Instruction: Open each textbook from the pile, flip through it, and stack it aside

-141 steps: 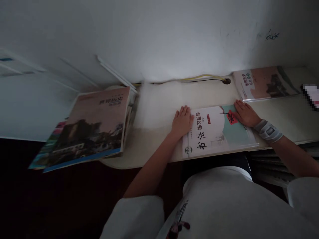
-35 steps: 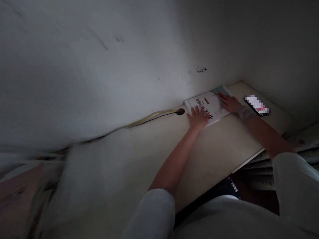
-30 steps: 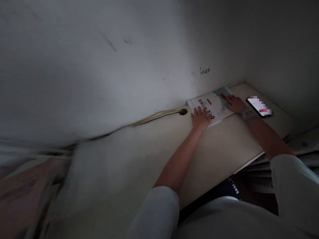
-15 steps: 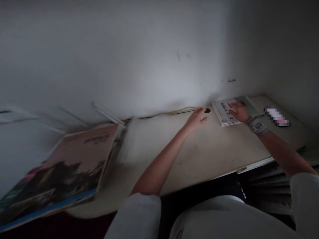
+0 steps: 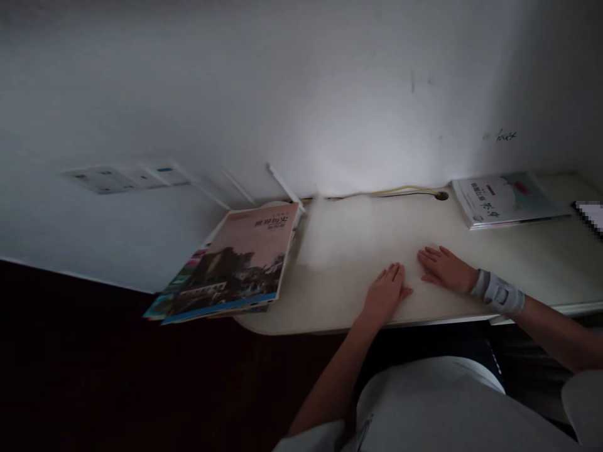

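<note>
My left hand (image 5: 387, 290) lies flat on the pale desk (image 5: 358, 295) near its front edge, fingers stretched out, holding nothing. My right hand (image 5: 443, 269) rests flat beside it, fingers apart, with a grey band on the wrist. A white book with a teal and red cover (image 5: 506, 199) lies at the far right by the wall, well away from both hands. A stack of books with a pink cover on top (image 5: 235, 267) sits at the desk's left end, overhanging the edge.
A yellow and black cable (image 5: 400, 190) runs along the wall into a round hole (image 5: 441, 196) in the desk. A phone (image 5: 591, 213) lies at the right edge. Wall sockets (image 5: 127, 177) sit to the left. The floor below is dark.
Both hands have left the white book at the far right and come back to the desk's front middle, lying flat. The book stays by the wall. The view has swung left.
</note>
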### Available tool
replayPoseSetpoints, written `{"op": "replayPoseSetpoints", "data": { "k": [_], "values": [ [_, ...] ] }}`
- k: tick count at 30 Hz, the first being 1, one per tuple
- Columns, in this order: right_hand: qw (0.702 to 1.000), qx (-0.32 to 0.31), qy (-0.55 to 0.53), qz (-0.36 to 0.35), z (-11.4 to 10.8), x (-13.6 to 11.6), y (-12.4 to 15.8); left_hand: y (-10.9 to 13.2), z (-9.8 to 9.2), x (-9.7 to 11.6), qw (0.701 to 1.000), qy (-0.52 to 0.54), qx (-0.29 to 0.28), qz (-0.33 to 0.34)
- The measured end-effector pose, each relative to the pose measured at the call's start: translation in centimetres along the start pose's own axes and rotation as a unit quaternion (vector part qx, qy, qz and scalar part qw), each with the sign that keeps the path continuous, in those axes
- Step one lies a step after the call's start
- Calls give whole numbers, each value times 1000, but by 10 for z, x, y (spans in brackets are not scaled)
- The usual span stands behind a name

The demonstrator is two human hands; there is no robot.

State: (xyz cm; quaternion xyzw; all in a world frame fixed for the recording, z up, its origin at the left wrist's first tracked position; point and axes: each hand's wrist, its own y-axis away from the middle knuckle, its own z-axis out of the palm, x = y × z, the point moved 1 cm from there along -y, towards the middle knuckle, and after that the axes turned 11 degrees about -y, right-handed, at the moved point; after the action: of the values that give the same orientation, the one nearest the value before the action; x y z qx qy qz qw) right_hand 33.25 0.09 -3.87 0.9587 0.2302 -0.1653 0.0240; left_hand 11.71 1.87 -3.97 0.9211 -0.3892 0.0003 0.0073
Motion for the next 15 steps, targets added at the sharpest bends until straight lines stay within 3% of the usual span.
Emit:
{"op": "replayPoseSetpoints", "data": {
  "k": [6, 9, 12, 15],
  "values": [
    [999, 8, -46, 15, 5, 3, 18, -1, 11, -5, 991, 102, 81, -23],
    [997, 21, -67, 24, 9, 0, 15, 1, 8, -14, 966, 217, 122, -67],
    [993, 35, -108, 35, 9, -2, 11, 8, 0, -26, 902, 359, 197, -139],
    [984, 81, -153, 39, 2, -3, 6, 20, -7, -36, 778, 515, 295, -207]
  ]
}}
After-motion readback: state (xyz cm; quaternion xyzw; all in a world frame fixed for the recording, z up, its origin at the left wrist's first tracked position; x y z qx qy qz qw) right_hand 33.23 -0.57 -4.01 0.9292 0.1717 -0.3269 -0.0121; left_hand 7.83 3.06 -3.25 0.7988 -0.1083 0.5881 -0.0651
